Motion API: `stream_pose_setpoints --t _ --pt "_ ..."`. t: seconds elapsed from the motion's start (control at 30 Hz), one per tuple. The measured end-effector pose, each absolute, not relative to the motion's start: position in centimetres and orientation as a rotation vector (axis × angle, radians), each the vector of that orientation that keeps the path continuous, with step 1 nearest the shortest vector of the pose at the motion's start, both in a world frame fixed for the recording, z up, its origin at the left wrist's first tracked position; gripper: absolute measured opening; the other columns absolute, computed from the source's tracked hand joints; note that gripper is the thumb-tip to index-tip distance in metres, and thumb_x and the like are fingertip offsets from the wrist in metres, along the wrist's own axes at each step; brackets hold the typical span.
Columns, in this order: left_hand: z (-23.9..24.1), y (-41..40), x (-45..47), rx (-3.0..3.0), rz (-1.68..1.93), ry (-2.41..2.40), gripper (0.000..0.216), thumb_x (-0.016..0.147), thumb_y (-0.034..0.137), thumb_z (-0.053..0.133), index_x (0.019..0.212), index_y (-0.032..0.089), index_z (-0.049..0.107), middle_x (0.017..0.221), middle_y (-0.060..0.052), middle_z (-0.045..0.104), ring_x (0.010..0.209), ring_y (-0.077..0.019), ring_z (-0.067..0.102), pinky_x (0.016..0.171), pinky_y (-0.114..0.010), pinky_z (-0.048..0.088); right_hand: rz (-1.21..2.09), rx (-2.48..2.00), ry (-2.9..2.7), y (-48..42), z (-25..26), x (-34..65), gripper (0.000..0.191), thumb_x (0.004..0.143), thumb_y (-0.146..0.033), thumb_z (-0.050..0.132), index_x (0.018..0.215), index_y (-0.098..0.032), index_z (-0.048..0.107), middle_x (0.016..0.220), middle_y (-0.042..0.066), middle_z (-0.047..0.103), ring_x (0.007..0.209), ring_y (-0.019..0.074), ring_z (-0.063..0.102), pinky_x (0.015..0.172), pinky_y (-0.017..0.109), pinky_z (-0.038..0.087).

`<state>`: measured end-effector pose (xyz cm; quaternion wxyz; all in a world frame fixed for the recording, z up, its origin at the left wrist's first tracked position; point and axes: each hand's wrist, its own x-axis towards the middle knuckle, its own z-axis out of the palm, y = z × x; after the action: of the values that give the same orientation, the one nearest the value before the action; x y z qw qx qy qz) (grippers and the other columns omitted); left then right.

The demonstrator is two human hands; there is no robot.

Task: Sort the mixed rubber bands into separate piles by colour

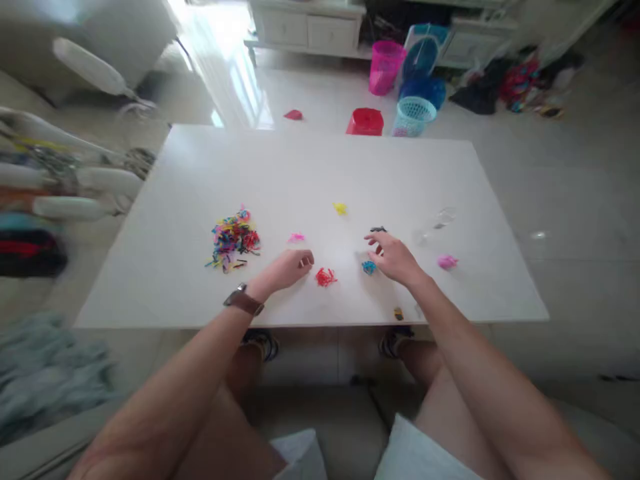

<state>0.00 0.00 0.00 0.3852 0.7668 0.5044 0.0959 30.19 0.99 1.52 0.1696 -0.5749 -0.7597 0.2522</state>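
Note:
On a white table (310,173) lies a mixed pile of coloured bands (233,241) at the left. Smaller sorted heaps lie around it: red (325,276), blue (369,267), yellow (340,209), pink (296,237), black (379,230) and magenta (447,261). My left hand (290,267) rests curled on the table just left of the red heap, fingers closed; whether it holds anything is hidden. My right hand (393,255) hovers between the blue and black heaps, fingers apart and slightly bent, with nothing visible in it.
A clear plastic bag (440,220) lies right of the black heap. A small dark item (399,313) sits near the table's front edge. Beyond the table stand a red bin (365,122), a pink basket (385,66) and a light-blue basket (413,115). Clutter lies at the left.

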Motion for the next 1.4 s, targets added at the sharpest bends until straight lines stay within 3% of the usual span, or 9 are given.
stream_pose_setpoints --t 0.23,0.53,0.77,0.97,1.13,1.4 --pt "0.0 0.7 0.1 1.947 0.304 1.386 0.016 0.083 0.020 0.055 0.090 0.018 0.070 0.084 -0.007 0.073 0.075 -0.0188 0.065 0.069 -0.029 0.047 0.699 -1.505 -2.125 1.2 1.7 28.4 0.040 0.083 -0.014 0.058 0.122 -0.021 0.059 0.109 0.007 0.064 0.074 0.0145 0.061 0.070 0.029 0.052" --pt "-0.4 3.3 -9.6 1.690 0.310 2.090 0.014 0.070 0.015 0.065 0.080 0.018 0.074 0.080 -0.008 0.073 0.077 -0.0234 0.067 0.072 -0.032 0.050 0.702 -1.479 -2.139 1.0 1.5 28.0 0.033 0.084 -0.014 0.057 0.116 -0.021 0.062 0.107 0.007 0.064 0.077 0.0156 0.062 0.070 0.029 0.052" --pt "-2.4 2.6 -11.1 1.760 0.210 2.040 0.029 0.067 0.009 0.058 0.088 0.017 0.076 0.084 -0.008 0.073 0.077 -0.0227 0.065 0.074 -0.031 0.050 0.711 -1.449 -2.157 0.9 1.4 27.6 0.030 0.084 -0.014 0.057 0.112 -0.020 0.063 0.107 0.007 0.065 0.075 0.0155 0.062 0.070 0.030 0.052" --pt "-2.2 2.4 -10.7 1.864 0.152 2.051 0.031 0.072 0.016 0.059 0.099 0.019 0.073 0.091 -0.008 0.070 0.081 -0.0229 0.063 0.073 -0.030 0.048 0.707 -1.448 -2.172 0.8 1.4 27.4 0.027 0.084 -0.014 0.057 0.110 -0.020 0.063 0.107 0.007 0.064 0.077 0.0159 0.062 0.072 0.030 0.051" --pt "-2.4 2.4 -10.3 1.936 0.177 2.032 0.021 0.076 0.021 0.058 0.089 0.019 0.075 0.096 -0.011 0.066 0.082 -0.0231 0.062 0.075 -0.032 0.049 0.719 -1.459 -2.182 0.7 1.6 27.2 0.023 0.085 -0.015 0.057 0.107 -0.020 0.064 0.107 0.006 0.064 0.078 0.0158 0.062 0.073 0.029 0.051" --pt "-3.7 3.1 -10.8 1.987 0.198 1.979 0.017 0.076 0.018 0.056 0.080 0.016 0.073 0.087 -0.012 0.067 0.088 -0.0252 0.062 0.083 -0.034 0.050 0.724 -1.464 -2.176 0.7 1.9 26.9 0.021 0.086 -0.016 0.057 0.105 -0.020 0.065 0.104 0.006 0.063 0.077 0.0159 0.062 0.075 0.030 0.050"
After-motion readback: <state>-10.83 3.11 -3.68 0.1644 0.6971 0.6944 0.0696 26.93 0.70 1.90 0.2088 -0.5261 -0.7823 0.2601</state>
